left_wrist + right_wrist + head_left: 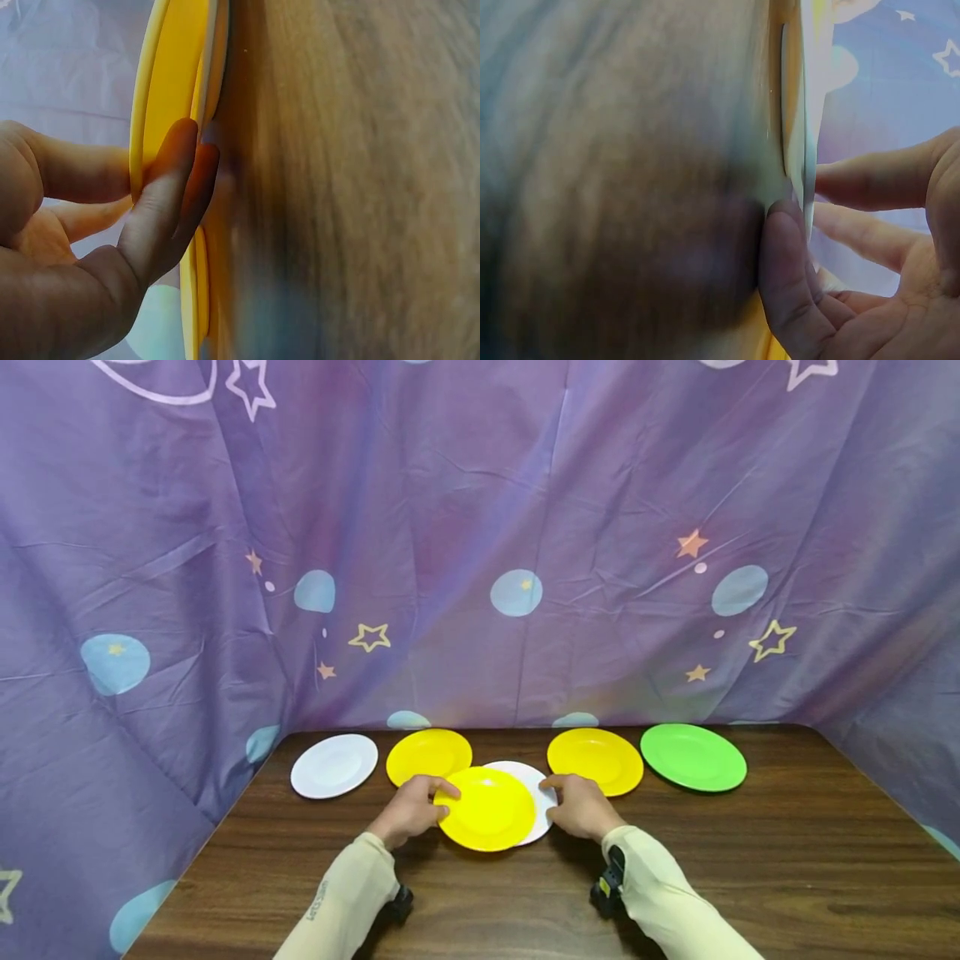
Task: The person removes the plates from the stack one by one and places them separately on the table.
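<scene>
My left hand (412,808) grips the left rim of a yellow plate (486,810) near the middle of the table. In the left wrist view the rim of this plate sits between my fingers and thumb, above the wood. Partly covered by it is a white plate (545,817), whose right rim my right hand (583,807) pinches. The right wrist view shows the white rim between the thumb and fingers, seen edge-on. The yellow plate overlaps most of the white one, so the white plate's left part is hidden. Whether the two plates touch I cannot tell.
Along the back of the brown wooden table (810,843) lie another white plate (334,766), two yellow plates, one on the left (429,754) and one on the right (596,762), and a green plate (693,757). A purple curtain (450,527) hangs behind.
</scene>
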The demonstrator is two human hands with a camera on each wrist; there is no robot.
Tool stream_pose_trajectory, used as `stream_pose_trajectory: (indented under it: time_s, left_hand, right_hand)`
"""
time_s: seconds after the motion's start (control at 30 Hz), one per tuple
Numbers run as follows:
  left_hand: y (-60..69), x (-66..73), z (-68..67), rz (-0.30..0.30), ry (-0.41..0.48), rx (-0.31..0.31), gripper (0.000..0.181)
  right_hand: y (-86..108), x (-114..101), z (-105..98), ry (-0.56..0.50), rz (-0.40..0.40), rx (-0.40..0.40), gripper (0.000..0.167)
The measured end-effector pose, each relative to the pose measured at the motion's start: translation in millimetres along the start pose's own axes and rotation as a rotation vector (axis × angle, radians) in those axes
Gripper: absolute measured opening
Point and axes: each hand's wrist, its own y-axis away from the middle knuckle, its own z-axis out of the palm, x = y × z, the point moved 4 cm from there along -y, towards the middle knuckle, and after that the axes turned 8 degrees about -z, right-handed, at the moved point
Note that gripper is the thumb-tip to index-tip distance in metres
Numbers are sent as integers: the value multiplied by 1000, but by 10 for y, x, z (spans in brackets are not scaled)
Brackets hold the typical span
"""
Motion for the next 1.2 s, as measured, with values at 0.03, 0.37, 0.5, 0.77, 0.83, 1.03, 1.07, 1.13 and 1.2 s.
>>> stream_pose_trajectory:
  time_s: [0.03, 0.37, 0.5, 0.77, 0.83, 1.03, 1.07, 1.13, 1.2]
  left_hand:
    - [2, -7, -10, -9, 16, -4, 33]
    - [40, -65, -88, -94, 39, -1, 31]
    - [65, -94, -120, -115, 36, 0, 31]
    - [125, -159, -269, -128, 41, 2, 32]
    - [141, -185, -305, -114, 35, 2, 32]
    - [192, -247, -414, -85, -8, -7, 33]
    - [206, -254, -432, -87, -18, -5, 32]
    - [237, -271, -464, -88, -34, -6, 31]
    - [274, -292, -505, -98, -50, -6, 31]
  right_hand:
    - [-3, 3, -1, -4, 3, -1, 47]
    - [-9, 27, -1, -20, 36, -22, 47]
    - [-1, 29, -8, -52, 77, -22, 47]
    - [5, 28, -23, -59, 89, -21, 48]
    - [-2, 29, -32, -60, 86, -20, 48]
    - [2, 50, -30, -92, 87, -13, 49]
    - [4, 50, -28, -91, 81, -12, 48]
    - [4, 50, -19, -92, 72, -5, 48]
    - [3, 51, -3, -97, 69, -2, 48]
